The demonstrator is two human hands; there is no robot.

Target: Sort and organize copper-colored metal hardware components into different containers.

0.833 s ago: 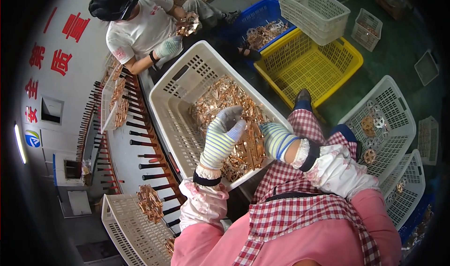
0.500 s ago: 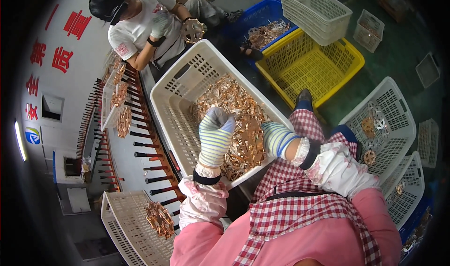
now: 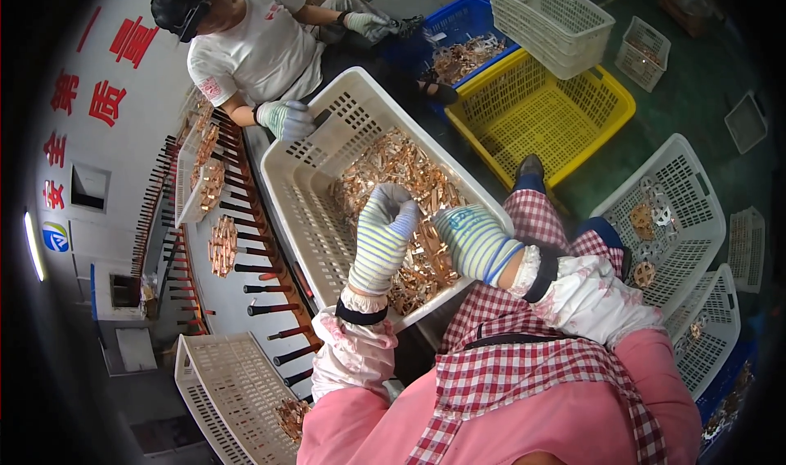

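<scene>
Now my left hand [image 3: 383,237] in its striped glove is curled closed over the pile of copper parts [image 3: 401,188] in the white basket [image 3: 304,188], though I cannot tell if it grips any. My right hand [image 3: 472,237], just beside it, reaches into the same pile, and its fingers are hidden. Beyond my hands another person's gloved hand [image 3: 284,119] holds the far rim of the basket.

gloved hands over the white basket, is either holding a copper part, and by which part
Cannot be told: left hand and right hand dip among the copper parts, fingers curled.

White crate [image 3: 304,188] open above, walls hem copper parts [image 3: 409,191], co-worker's hand [image 3: 285,119] on far rim
</scene>
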